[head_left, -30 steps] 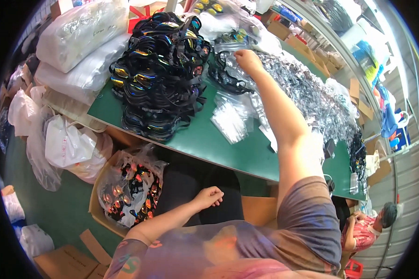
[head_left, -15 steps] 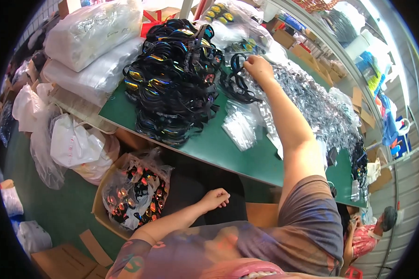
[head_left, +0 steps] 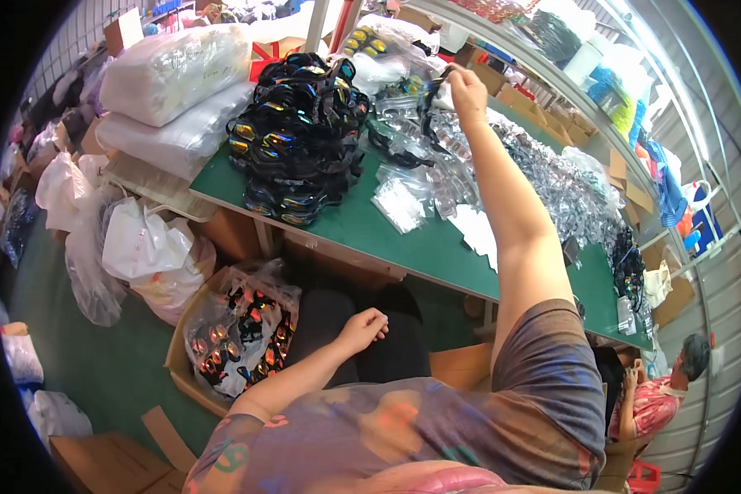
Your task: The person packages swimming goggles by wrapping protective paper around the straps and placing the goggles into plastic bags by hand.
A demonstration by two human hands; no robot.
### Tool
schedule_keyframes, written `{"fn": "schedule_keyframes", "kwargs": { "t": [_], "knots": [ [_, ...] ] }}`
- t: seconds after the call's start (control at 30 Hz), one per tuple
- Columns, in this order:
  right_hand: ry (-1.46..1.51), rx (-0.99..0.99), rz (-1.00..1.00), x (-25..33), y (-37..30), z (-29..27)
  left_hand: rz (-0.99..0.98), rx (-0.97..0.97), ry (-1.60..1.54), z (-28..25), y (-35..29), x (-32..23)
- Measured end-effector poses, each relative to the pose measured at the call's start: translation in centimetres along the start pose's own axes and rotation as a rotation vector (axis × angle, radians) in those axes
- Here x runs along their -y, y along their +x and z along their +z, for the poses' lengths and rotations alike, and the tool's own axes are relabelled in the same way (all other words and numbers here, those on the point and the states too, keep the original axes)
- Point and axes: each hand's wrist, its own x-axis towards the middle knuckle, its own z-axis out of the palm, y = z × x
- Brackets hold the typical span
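My right hand [head_left: 469, 95] is raised over the far side of the green table, fingers pinched on the black strap of swim goggles [head_left: 430, 115]. The strap hangs from my fingers, and the lower part of the goggles reaches down beside a big stack of black swim goggles [head_left: 300, 140] with shiny coloured lenses. My left hand [head_left: 362, 331] rests on my lap with its fingers curled, and nothing shows in it. Flat clear plastic bags [head_left: 399, 202] and white slips [head_left: 476, 235] lie on the table near my right forearm.
A long heap of crinkled clear packaging [head_left: 560, 177] covers the table's right side. Large wrapped bundles [head_left: 177, 74] stand at the left. On the floor, a cardboard box [head_left: 181, 362] holds more goggles with orange lenses. Another person [head_left: 650, 403] sits at the far right.
My right hand has lifted and moved farther away, raising the goggles' strap off the table. My left hand stays curled on my lap. The view has shifted slightly.
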Motion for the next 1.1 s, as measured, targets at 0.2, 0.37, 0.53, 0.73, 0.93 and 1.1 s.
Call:
{"fn": "schedule_keyframes", "kwargs": {
  "t": [0.2, 0.37, 0.53, 0.73, 0.93, 1.1],
  "knots": [
    [0.378, 0.037, -0.054, 11.2, 1.8, -7.3, 0.452, -0.241, 0.103, -0.4, -3.9, -11.2],
    [-0.267, 0.136, -0.366, 19.0, -4.8, -12.0, 0.838, -0.368, 0.178, 1.5, -4.2, -19.9],
    [-0.659, 0.428, -0.566, 23.2, -15.4, -11.8, 0.717, -0.201, 0.059, 4.6, -4.8, -20.7],
    [-0.595, 0.566, -0.383, 23.6, -21.5, -14.4, 0.511, -0.101, -0.191, 5.4, -3.3, -16.3],
    [-0.418, 0.597, -0.162, 22.9, -23.9, -16.8, 0.259, 0.153, -0.136, 5.4, -5.2, -16.2],
    [0.432, 0.759, 0.49, 18.1, -29.4, -16.1, 0.175, 0.15, -0.327, 5.1, -8.5, -17.5]
  ]
}}
